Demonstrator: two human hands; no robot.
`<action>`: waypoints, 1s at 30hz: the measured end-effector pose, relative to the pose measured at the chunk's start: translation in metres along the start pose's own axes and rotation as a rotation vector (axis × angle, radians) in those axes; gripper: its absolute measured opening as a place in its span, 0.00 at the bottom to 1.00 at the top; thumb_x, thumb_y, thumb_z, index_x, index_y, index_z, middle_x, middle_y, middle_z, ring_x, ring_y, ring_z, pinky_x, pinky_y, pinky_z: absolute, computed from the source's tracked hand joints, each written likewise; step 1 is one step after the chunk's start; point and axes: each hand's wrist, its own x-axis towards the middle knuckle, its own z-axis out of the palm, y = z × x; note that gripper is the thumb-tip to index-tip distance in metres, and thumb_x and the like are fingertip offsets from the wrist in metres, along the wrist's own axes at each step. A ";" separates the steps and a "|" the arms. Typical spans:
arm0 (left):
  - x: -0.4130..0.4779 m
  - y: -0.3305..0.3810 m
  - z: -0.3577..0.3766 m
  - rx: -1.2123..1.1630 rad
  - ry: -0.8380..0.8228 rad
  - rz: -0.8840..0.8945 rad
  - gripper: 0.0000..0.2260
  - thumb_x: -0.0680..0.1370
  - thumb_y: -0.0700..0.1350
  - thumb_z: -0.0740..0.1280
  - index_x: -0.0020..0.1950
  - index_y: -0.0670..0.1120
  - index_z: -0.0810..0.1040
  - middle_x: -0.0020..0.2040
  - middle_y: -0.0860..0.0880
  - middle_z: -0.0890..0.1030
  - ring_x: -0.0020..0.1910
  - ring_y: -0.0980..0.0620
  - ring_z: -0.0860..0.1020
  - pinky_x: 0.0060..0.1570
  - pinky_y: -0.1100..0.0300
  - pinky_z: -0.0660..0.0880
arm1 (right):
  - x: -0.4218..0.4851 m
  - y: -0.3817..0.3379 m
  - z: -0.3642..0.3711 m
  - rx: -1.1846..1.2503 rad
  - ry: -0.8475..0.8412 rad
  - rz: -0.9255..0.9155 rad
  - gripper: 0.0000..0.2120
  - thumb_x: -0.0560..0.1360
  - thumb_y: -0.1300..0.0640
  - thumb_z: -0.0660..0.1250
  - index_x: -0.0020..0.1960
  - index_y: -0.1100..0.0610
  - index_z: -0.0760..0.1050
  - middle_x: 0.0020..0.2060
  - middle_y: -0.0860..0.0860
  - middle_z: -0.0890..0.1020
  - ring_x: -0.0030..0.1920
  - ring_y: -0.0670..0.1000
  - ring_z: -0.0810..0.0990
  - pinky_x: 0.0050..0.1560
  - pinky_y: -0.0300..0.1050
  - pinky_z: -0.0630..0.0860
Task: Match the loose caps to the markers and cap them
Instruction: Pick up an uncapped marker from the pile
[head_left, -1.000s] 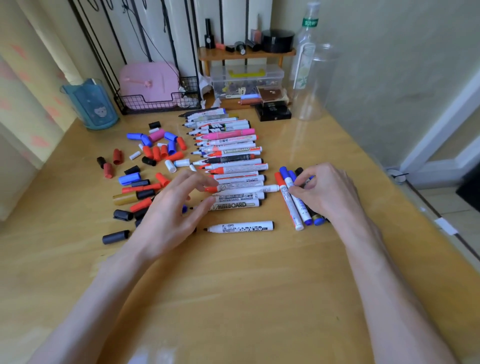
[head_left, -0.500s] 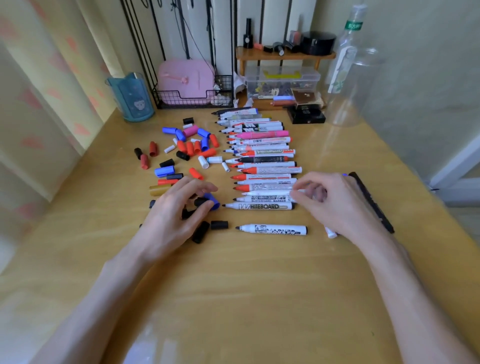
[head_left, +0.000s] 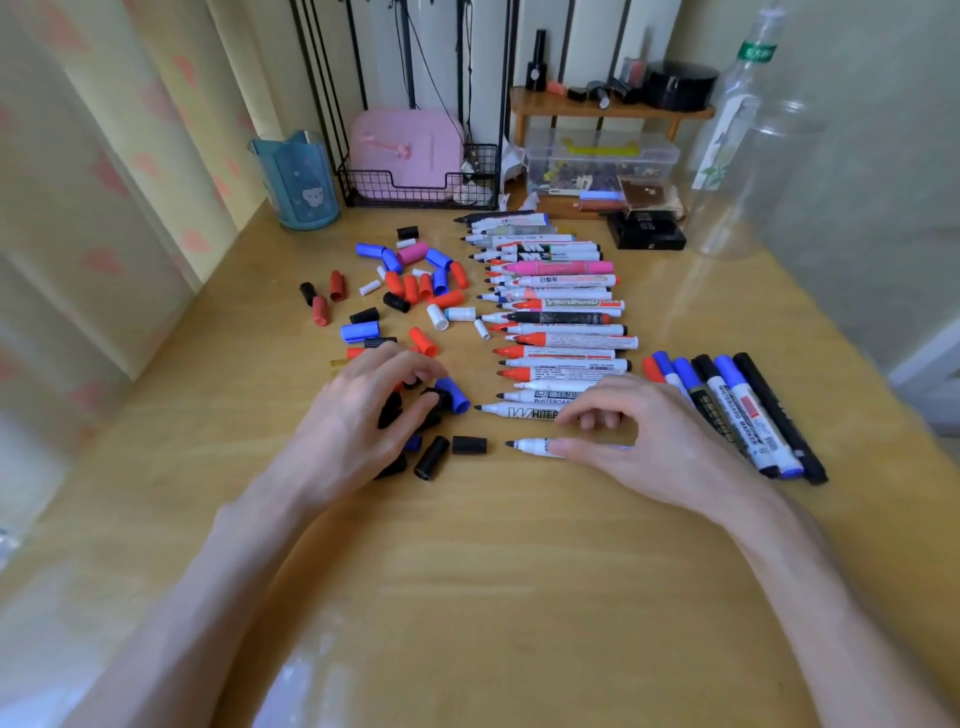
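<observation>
Standing beside the worktop (head_left: 519, 597), I watched through the head view. The left hand (head_left: 353, 421) was curled over the near loose caps (head_left: 431, 457), its grip apparently pinching a black cap (head_left: 440, 399), probably chosen for a black tip. The right hand (head_left: 654, 441) lay on the nearest marker (head_left: 530, 446), thumb along its barrel. I could not tell whether that grip had closed. Half a second before, that marker lay bare and the hand hid the capped markers (head_left: 737, 410), now uncovered.
</observation>
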 end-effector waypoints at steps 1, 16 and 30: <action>0.000 -0.001 0.002 0.004 -0.004 0.007 0.08 0.83 0.47 0.68 0.61 0.52 0.79 0.55 0.56 0.77 0.56 0.54 0.78 0.53 0.51 0.77 | 0.001 0.000 0.001 -0.003 0.038 -0.009 0.08 0.73 0.42 0.76 0.47 0.44 0.84 0.40 0.41 0.80 0.46 0.47 0.76 0.47 0.43 0.74; 0.018 0.005 0.020 0.195 -0.085 -0.005 0.14 0.79 0.50 0.70 0.64 0.52 0.83 0.61 0.54 0.81 0.62 0.48 0.77 0.60 0.45 0.75 | 0.015 0.002 0.009 -0.283 0.068 -0.014 0.06 0.76 0.49 0.75 0.50 0.50 0.81 0.45 0.43 0.79 0.53 0.46 0.72 0.45 0.43 0.64; 0.006 0.003 0.014 0.262 0.024 -0.113 0.12 0.75 0.55 0.72 0.55 0.51 0.79 0.47 0.55 0.80 0.50 0.46 0.79 0.48 0.50 0.76 | 0.010 0.005 0.003 -0.154 0.201 0.001 0.06 0.80 0.50 0.69 0.53 0.53 0.79 0.47 0.42 0.78 0.52 0.46 0.74 0.50 0.43 0.68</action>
